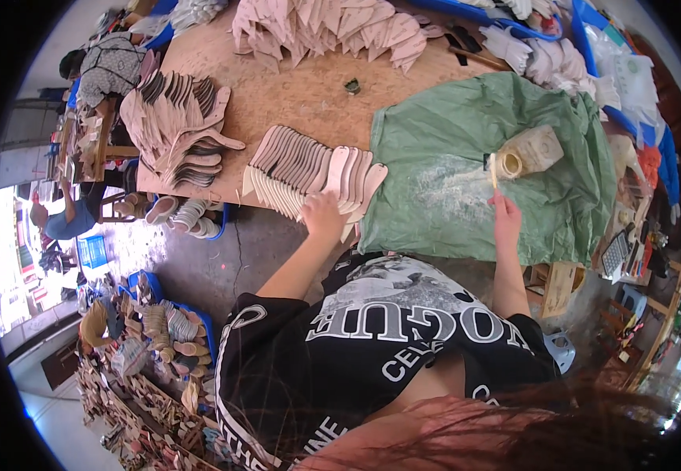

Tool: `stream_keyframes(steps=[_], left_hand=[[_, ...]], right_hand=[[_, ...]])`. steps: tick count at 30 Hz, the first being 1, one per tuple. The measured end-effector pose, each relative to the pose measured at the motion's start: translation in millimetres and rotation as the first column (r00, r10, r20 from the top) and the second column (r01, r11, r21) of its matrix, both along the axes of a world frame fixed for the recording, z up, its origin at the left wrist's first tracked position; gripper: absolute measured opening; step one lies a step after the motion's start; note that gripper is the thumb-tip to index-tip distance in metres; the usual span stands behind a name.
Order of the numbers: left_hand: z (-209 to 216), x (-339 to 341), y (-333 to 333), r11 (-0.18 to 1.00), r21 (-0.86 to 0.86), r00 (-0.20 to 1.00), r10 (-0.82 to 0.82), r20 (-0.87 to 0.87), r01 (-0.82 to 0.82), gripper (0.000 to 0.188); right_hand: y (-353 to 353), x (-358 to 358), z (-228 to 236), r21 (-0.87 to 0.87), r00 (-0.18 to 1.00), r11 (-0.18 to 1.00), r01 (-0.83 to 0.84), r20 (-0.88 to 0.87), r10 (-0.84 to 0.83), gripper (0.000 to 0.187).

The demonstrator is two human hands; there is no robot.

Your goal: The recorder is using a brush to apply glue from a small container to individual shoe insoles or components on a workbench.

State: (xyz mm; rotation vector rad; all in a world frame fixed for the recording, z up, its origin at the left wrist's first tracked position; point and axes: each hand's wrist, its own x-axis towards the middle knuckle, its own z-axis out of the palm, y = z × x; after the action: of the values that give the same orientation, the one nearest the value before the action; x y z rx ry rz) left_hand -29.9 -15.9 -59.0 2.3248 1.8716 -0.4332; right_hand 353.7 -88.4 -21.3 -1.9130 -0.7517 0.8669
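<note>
A fanned row of pinkish insole-shaped shoe pieces [297,161] lies overlapping at the table's near edge. My left hand [323,217] is at the near side of this row, its curled fingers gripping the edges of the pieces. To the right, my right hand [505,218] is closed around a thin yellowish stick [494,173], which points away from me. Its upper end is beside the mouth of a tilted, cloudy plastic jar [535,149]; whether it ends in bristles I cannot tell. A green cloth-like sheet [411,149] with whitish smears lies under the jar.
More shoe pieces are piled at the table's left [169,129] and along its far edge [332,27]. A small dark round container [351,86] stands mid-table. Blue bins [584,47] hold white items at the far right. Footwear parts fill the floor at lower left; another person [72,221] is at far left.
</note>
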Motion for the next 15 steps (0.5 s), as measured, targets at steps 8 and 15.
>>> stream_keyframes(steps=[8,15], left_hand=[[9.5,-51.4,35.4,0.984,-0.154,0.988,0.111,0.112,-0.093,0.065],[-9.4,-73.7,57.0,0.961,-0.2,0.967,-0.147,0.209,0.189,0.045]], right_hand=[[7.0,84.6,6.2,-0.477,0.858,0.873,-0.102,0.402,0.32,0.049],[62.9,118.7,-7.1,-0.703,0.747,0.71,-0.038,0.452,0.488,0.047]])
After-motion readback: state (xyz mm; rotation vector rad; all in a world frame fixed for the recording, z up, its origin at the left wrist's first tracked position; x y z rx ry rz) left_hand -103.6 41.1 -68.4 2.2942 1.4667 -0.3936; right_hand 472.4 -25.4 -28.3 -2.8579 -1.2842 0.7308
